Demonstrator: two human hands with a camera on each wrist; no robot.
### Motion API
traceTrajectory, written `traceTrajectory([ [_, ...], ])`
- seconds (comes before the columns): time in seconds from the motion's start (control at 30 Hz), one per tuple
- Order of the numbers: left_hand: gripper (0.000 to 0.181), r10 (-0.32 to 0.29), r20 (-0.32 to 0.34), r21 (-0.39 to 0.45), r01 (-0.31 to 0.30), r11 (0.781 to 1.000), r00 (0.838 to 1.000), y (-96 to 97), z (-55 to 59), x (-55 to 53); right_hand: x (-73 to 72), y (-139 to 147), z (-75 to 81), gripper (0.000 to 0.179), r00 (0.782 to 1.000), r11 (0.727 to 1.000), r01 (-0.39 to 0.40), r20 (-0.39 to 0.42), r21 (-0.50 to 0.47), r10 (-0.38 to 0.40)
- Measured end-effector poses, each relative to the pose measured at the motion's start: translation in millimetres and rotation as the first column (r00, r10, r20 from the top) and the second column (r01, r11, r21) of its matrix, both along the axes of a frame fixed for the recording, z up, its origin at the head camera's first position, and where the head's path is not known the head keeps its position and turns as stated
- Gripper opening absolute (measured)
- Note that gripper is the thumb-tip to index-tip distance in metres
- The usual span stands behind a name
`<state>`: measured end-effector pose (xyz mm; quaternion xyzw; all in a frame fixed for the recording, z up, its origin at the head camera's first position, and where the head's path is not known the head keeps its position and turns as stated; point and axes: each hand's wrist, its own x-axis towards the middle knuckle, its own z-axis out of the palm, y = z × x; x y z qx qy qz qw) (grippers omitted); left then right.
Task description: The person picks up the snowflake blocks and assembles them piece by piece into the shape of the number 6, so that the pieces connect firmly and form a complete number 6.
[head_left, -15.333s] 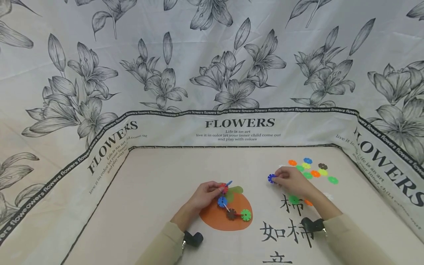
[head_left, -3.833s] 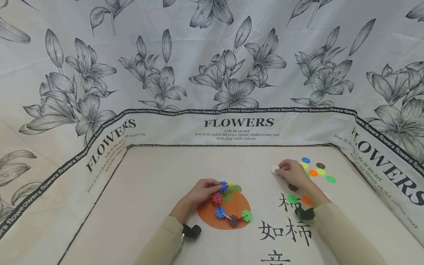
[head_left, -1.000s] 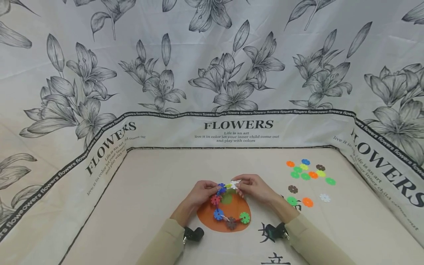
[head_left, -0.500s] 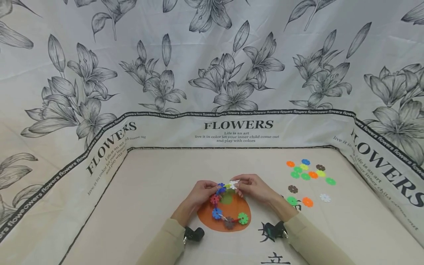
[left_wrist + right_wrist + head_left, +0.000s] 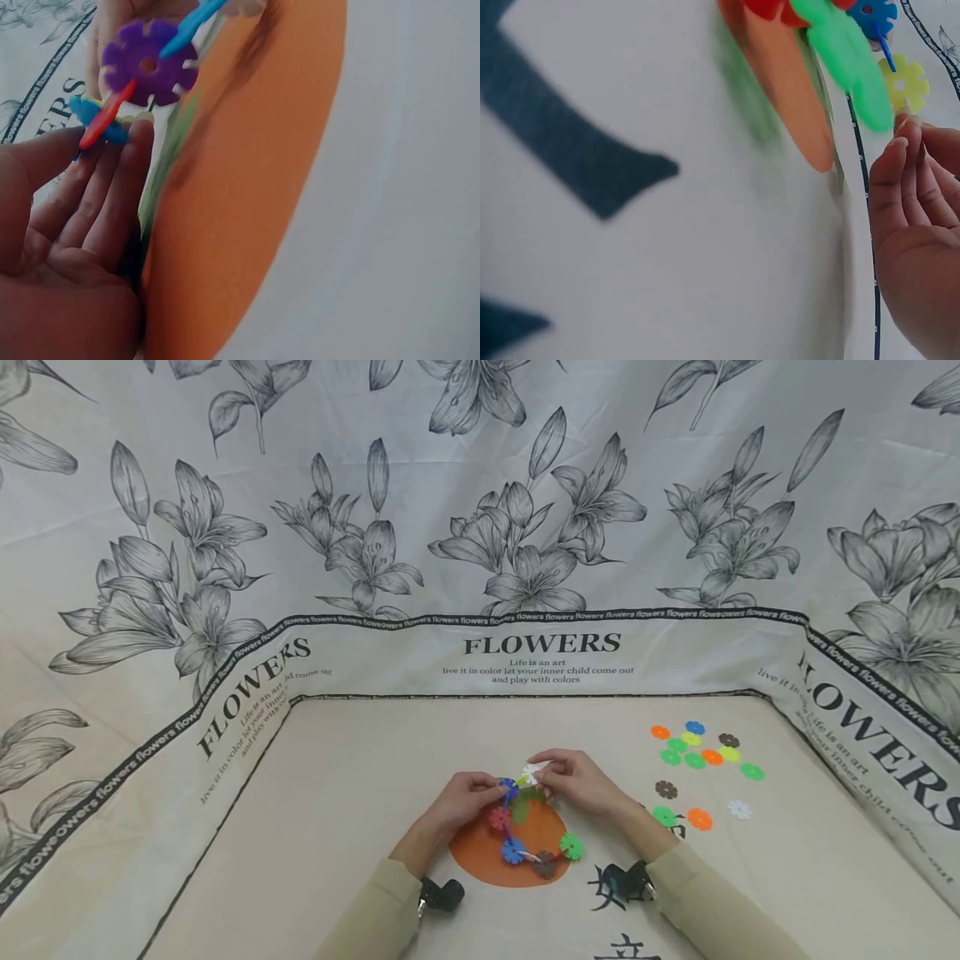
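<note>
Over the printed orange fruit, my left hand (image 5: 459, 800) pinches the dark blue disc (image 5: 510, 789) of a chain of notched, snowflake-shaped interlocking discs. Below it hang a red disc (image 5: 500, 817), a blue disc (image 5: 513, 852), a brown disc (image 5: 545, 863) and a green disc (image 5: 572, 847). Between both hands a yellow disc (image 5: 907, 82) shows edge-on in the head view. My right hand (image 5: 576, 781) pinches a white disc (image 5: 532, 774) right at the yellow one. In the left wrist view a purple-looking disc (image 5: 150, 64) hangs beyond my fingertips. My fingers partly cover the held discs.
Loose discs lie at the right: a group at the back with a blue disc (image 5: 695, 727), and nearer ones including a brown disc (image 5: 666, 790), an orange disc (image 5: 700, 819) and a white disc (image 5: 740, 810). A flower-printed fabric wall (image 5: 536, 660) borders the table mat.
Dark blue and yellow discs joined the chain since the oldest frame. The right hand has brought a white disc from the right to its upper end. Lately the chain's lower part swung right.
</note>
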<state>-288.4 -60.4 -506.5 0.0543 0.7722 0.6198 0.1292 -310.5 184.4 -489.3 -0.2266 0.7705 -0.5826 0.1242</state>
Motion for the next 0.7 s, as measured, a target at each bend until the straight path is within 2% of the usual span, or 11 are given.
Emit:
traceTrajectory([
  [0.13, 0.020, -0.046, 0.001, 0.012, 0.046, 0.999, 0.999, -0.9, 1.1, 1.3, -0.2, -2.1, 2.8, 0.029, 1.000, 0.999, 0.019, -0.018, 0.040, -0.018],
  [0.3, 0.019, -0.075, 0.007, 0.002, 0.075, 0.997, 0.997, -3.1, 1.4, 1.8, 1.7, -7.0, 7.0, 0.027, 1.000, 0.999, -0.010, -0.016, 0.053, 0.011],
  [0.53, 0.035, -0.064, -0.036, -0.014, 0.064, 0.998, 0.997, -4.3, 3.0, 1.5, 3.0, -18.1, 12.8, 0.025, 0.993, 0.993, -0.067, -0.090, 0.100, 0.076],
  [0.7, 0.029, -0.058, -0.039, 0.013, 0.059, 0.998, 0.998, -3.7, 3.2, 1.0, 4.5, -26.9, 13.7, 0.024, 0.991, 0.989, -0.082, -0.097, 0.122, 0.094],
])
